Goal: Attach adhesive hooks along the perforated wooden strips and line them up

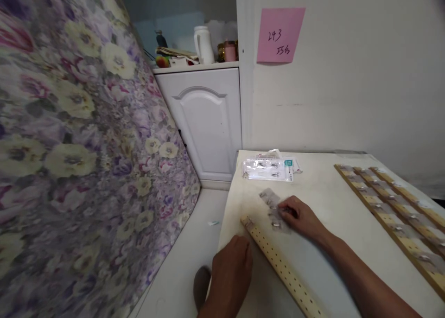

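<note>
On the table, a long pale wooden strip with rows of holes (278, 262) lies slantwise between my hands, with a small clear piece at its far end. My left hand (232, 264) is beside the strip's far half, fingers curled closed; anything in them is hidden. Several clear plastic pieces with small metal parts (271, 201) lie beyond the strip. My right hand (296, 216) is over their right side, thumb and fingers pinched together. What the pinch holds is too small to make out.
Clear packages with small metal parts (267, 168) lie at the table's far left. Wooden strips bearing clear pieces (389, 206) run along the right. A wall with a pink note (281, 35) stands behind, a white cabinet (208, 118) beyond, and a floral curtain (83, 146) hangs left.
</note>
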The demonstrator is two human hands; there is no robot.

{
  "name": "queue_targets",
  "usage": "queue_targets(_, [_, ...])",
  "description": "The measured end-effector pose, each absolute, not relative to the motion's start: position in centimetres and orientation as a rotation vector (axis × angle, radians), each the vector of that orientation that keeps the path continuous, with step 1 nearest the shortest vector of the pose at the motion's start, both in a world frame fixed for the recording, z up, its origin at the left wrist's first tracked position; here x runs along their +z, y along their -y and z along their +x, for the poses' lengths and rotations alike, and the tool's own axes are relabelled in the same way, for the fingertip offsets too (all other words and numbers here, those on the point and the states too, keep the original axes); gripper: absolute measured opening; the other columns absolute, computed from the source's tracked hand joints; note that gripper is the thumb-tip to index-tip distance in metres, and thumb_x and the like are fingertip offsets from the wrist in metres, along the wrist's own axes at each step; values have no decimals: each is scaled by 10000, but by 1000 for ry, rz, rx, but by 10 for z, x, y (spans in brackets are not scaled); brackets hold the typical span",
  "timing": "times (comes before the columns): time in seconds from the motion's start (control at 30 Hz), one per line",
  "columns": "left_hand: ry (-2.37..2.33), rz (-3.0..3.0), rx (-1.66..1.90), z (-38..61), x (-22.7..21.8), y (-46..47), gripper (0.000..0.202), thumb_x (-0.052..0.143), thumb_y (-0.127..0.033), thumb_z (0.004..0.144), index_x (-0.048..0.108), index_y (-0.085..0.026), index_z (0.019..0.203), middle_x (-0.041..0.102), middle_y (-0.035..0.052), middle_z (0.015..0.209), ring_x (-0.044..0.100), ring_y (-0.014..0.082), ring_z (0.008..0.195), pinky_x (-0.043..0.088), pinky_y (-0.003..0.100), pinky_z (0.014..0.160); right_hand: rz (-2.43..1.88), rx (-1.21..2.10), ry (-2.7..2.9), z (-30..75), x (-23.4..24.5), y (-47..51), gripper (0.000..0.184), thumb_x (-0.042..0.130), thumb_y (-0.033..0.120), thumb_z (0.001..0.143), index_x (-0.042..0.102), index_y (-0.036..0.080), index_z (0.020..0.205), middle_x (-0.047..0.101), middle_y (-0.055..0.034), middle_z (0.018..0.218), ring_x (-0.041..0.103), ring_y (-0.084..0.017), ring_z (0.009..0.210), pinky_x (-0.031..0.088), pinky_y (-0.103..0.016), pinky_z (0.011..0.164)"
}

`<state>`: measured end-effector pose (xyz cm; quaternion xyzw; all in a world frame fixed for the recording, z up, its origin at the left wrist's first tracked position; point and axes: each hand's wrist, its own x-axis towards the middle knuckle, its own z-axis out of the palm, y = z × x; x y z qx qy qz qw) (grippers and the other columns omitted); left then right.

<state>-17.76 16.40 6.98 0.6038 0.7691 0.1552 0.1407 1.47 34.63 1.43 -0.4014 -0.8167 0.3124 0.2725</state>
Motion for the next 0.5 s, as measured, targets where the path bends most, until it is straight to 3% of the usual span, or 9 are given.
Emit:
queue_targets(0.1, [-2208, 1748, 430, -172, 74, -162, 206, 369, -214, 906, 556, -220, 819, 620, -1, 839, 580, 143, 739, 343, 245, 627, -1058, 808, 2214, 14, 16, -345, 293, 562, 186, 718, 658, 195, 994, 602, -36, 895, 578, -188, 780, 468, -322, 719])
queue_targets(0.23, [-2180, 1761, 417, -169, 74, -161, 211, 367, -226, 903, 571, -228, 850, 634, 4, 862, 590, 152, 752, 345, 250, 625, -1086, 808, 2138, 15, 17, -347, 195, 501, 173, 746, 654, 177, 866, 597, -25, 803, 567, -172, 706, 462, -303, 660])
queue_targets(0.33, [-2153, 1778, 438, -167, 73, -162, 223, 359, -222, 901, 574, -220, 844, 635, 12, 859, 595, 155, 762, 363, 253, 649, -1108, 834, 2007, 17, 15, -350, 179, 492, 221, 775, 656, 183, 837, 628, -27, 798, 586, -181, 733, 471, -312, 675])
queue_targets(0.5, [-2070, 1756, 572, -165, 71, -161, 257, 352, -252, 912, 601, -221, 859, 647, 17, 862, 601, 159, 774, 381, 252, 663, -1146, 887, 1640, 21, 17, -354, 280, 576, 366, 774, 681, 171, 945, 686, -53, 829, 606, -197, 743, 490, -335, 698])
